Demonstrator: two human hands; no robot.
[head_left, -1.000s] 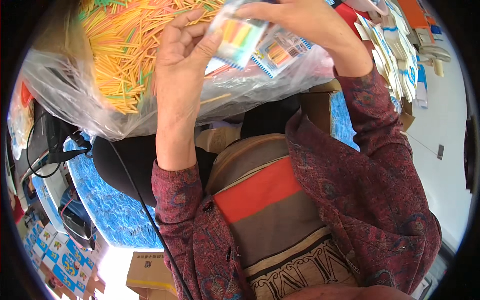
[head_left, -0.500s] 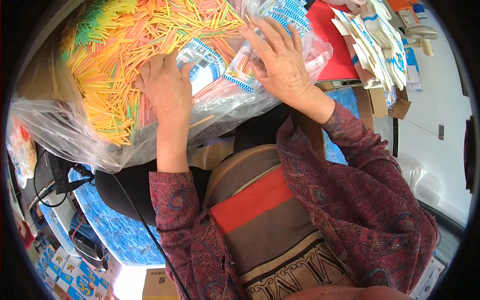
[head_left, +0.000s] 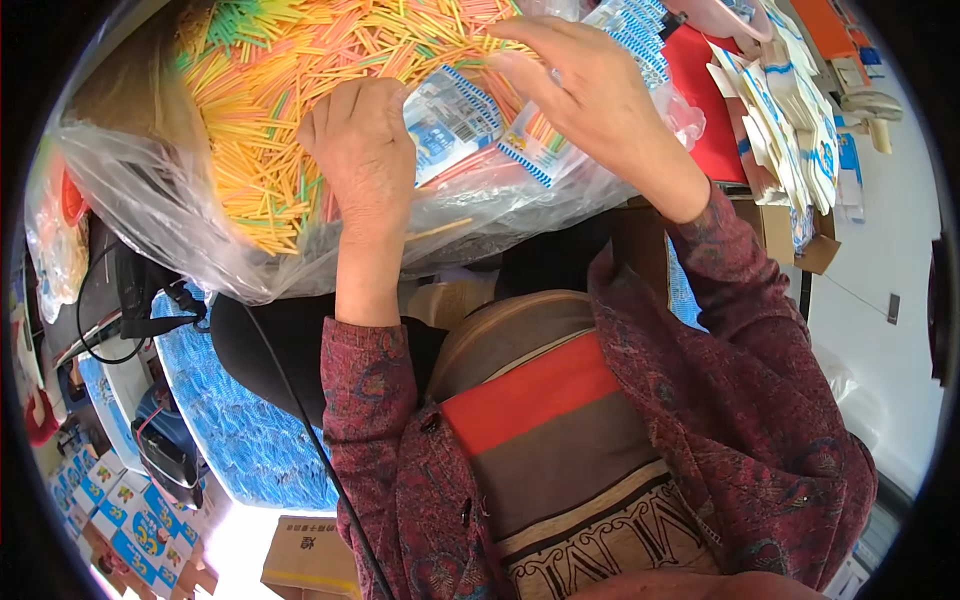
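Note:
Thin yellow, pink and green sticks fill a large clear plastic bag in front of me. My left hand is closed over the sticks, knuckles up, beside a blue-and-white packet. Its fingertips are hidden, so what they grip cannot be made out. My right hand reaches over the pile with index finger and thumb stretched out to the left and apart; nothing shows between them. Below that hand lies a second packet, with coloured sticks showing through its clear part.
More blue-and-white packets lie beyond my right hand. To the right, a red surface adjoins a stack of folded white-and-blue cartons. A black cable runs past my left arm. A cardboard box is at the lower left.
The whole view has shifted, with the scene now farther right. My left thumb has drawn in from the packet's face. The right hand's fingers have gone from spread upward to pointing left.

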